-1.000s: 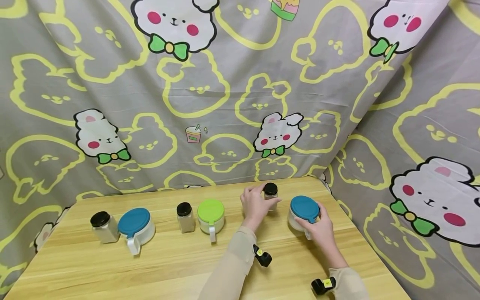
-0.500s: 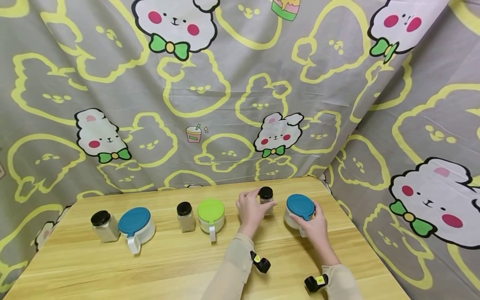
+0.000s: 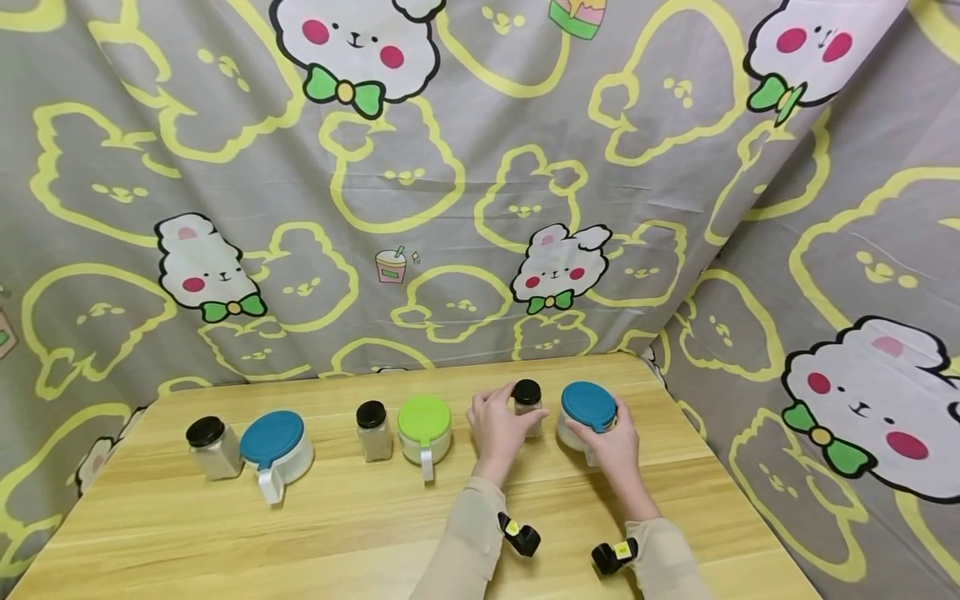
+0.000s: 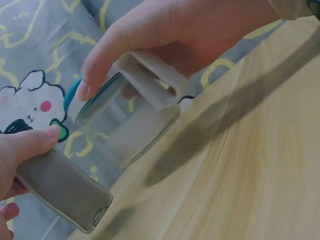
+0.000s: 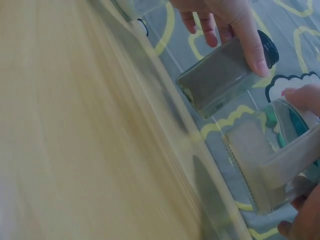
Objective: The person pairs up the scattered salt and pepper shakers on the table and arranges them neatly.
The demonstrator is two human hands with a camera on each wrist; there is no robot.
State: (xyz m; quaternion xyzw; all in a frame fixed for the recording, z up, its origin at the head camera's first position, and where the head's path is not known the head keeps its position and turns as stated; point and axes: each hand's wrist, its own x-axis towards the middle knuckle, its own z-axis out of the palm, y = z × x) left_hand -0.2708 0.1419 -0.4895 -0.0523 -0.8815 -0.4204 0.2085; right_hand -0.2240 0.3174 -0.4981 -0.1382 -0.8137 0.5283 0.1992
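The fingers (image 3: pixel 517 411) of my left hand (image 3: pixel 497 426) curl around the small black-capped jar (image 3: pixel 527 404) on the bench (image 3: pixel 375 517); just right, my right hand (image 3: pixel 611 442) grips the blue-lidded pot (image 3: pixel 586 414), probably by its handle.

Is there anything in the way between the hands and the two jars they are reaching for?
No. The left hand already holds the small black-capped jar, and the right hand already holds the blue-lidded jar. Nothing sits between either hand and its jar.
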